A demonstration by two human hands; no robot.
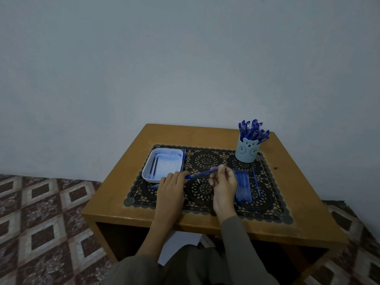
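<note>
A blue pen (202,173) is held over the black lace mat (205,194) between my two hands. My left hand (171,187) grips its left end. My right hand (224,183) pinches its right end with the fingers curled. A small pale part (198,181) lies on the mat just under the pen. A row of blue pen barrels (243,187) lies to the right of my right hand. A white tray (151,172) at the left holds thin refills.
A pale blue bear cup (246,150) full of blue pens stands at the back right of the wooden table (127,173). One pen (184,156) lies along the tray's right side, another (154,186) pokes out left of my left hand. Patterned floor surrounds the table.
</note>
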